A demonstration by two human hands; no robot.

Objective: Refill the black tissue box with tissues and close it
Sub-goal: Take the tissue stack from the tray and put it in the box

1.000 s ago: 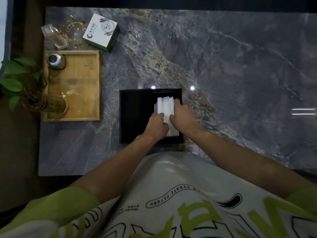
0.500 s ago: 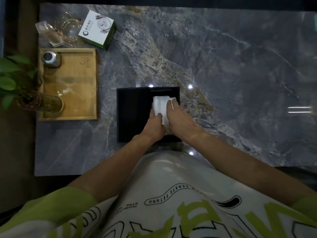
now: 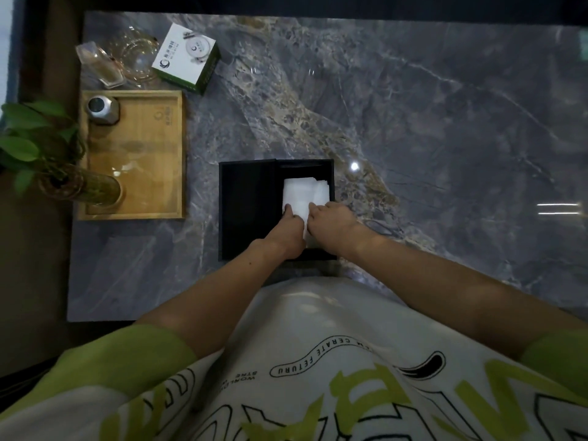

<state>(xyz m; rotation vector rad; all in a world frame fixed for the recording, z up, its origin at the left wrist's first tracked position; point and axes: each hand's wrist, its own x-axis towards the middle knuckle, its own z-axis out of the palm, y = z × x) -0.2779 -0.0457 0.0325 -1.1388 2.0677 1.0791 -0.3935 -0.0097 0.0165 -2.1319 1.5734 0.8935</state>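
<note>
Black tissue box [image 3: 248, 211] lies open on the tabletop [image 3: 413, 122]. Left hand [image 3: 286, 232] presses straight fingers on the tissues [image 3: 302, 192] inside; right hand [image 3: 332, 218] fingers pinch their near edge.

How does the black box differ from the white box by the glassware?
The black tissue box lies open; the white box looks shut. The black one sits square to the table; the white one is angled. The left hand and right hand touch tissues in the black one; nothing touches the white one. Both rest on the table.
</note>
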